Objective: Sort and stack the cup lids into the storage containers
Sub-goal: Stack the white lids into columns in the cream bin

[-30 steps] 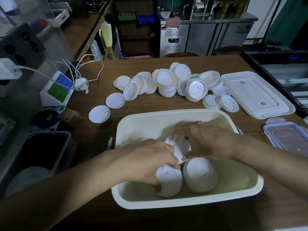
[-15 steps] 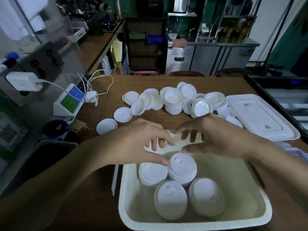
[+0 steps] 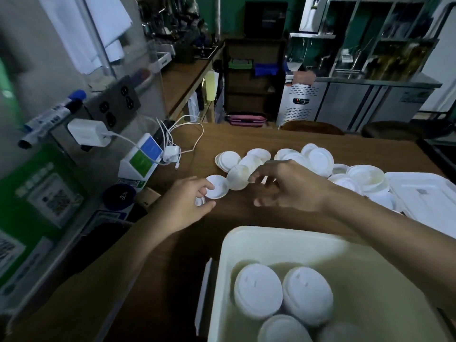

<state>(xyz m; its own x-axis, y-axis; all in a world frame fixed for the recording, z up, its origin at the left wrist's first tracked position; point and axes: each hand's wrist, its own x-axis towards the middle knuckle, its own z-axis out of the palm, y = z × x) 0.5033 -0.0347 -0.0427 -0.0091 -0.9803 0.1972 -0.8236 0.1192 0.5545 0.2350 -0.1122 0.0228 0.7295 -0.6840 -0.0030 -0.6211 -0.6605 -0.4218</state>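
Head view: both hands reach the loose lids [image 3: 320, 161] on the wooden table [image 3: 222, 137].
The left hand [image 3: 182, 208] pinches one cup lid [image 3: 218, 188] at the pile's near-left edge; the right hand [image 3: 296, 188] hovers beside it with fingers apart, holding nothing. The cream tub [image 3: 271, 233] lies nearer, its lid stacks [image 3: 257, 294] partly cut off by the frame edge.

At ten o'clock on the wooden table [image 3: 246, 140], a blue-and-green card stand [image 3: 143, 159] sits beside a small white adapter [image 3: 171, 154] with tangled white cables [image 3: 168, 134]. Toward nine o'clock, a white charger [image 3: 86, 132] is plugged into a grey socket panel [image 3: 116, 104]. A steel fridge [image 3: 303, 102] stands at one o'clock.
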